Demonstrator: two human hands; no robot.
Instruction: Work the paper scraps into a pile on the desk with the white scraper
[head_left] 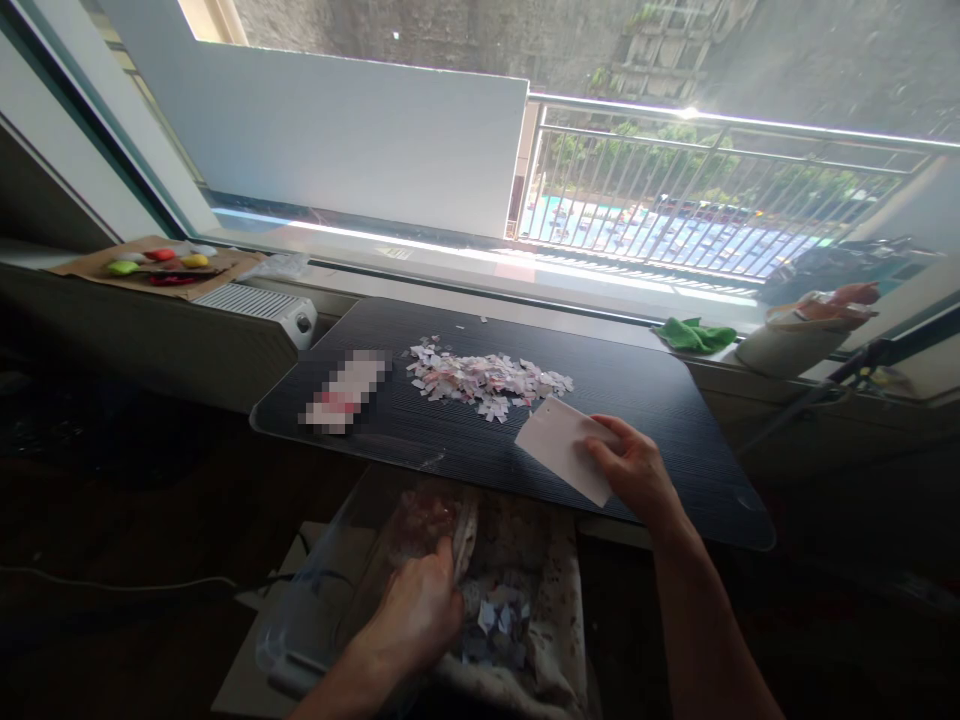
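My right hand [626,465] pinches a white card [566,445] with a small hole near one corner, tilted over the front of the dark table [637,380]. Just beyond the card, a heap of small cut paper pieces [487,375] is spread on the tabletop. Below the table's front edge, my left hand [424,610] is closed at the edge of a pale patterned cloth [559,620]. More paper scraps [499,625] lie inside the cloth. Beside it is a clear plastic bin [315,610]; the fingertips of my left hand are partly hidden.
A blurred-out pinkish item [346,392] lies on the table's left. A white heater [259,312] stands beyond it, near a cardboard piece [97,262] bearing colourful items. On the sill are a green cloth [694,336] and a pale container [787,345]. A cable [150,582] crosses the floor.
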